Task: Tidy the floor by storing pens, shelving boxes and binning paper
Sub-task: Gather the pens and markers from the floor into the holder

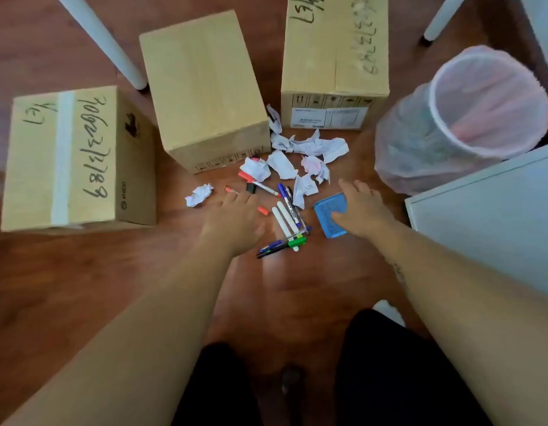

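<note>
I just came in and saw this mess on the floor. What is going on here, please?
A person is reaching down to the wooden floor with both hands. The left hand, fingers straight, is over the scattered pens and markers. The right hand touches a blue mesh pen holder. Crumpled paper lies beside the lined waste bin, and three cardboard boxes stand on the floor. Nothing appears to be put away yet.
</note>
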